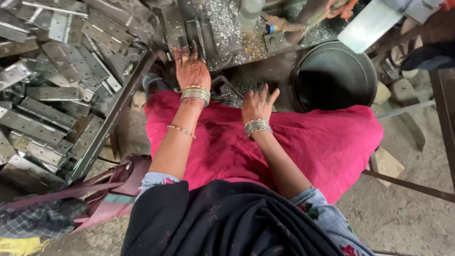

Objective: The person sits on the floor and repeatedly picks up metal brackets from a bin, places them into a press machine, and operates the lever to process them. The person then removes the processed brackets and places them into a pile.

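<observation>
Two hands at a metal machine
Left hand [191,68] lies spread flat, empty, on the machine's [208,28] front edge; right hand [257,105] hovers open just beside it, above pink cloth [322,142]. Hinges [52,95] heaped left.

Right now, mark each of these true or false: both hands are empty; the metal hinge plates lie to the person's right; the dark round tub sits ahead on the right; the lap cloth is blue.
1. Both hands are empty. True: the left hand and the right hand hold nothing, fingers spread.
2. The metal hinge plates lie to the person's right. False: they are piled on the left.
3. The dark round tub sits ahead on the right. True.
4. The lap cloth is blue. False: it is pink-red.
</observation>
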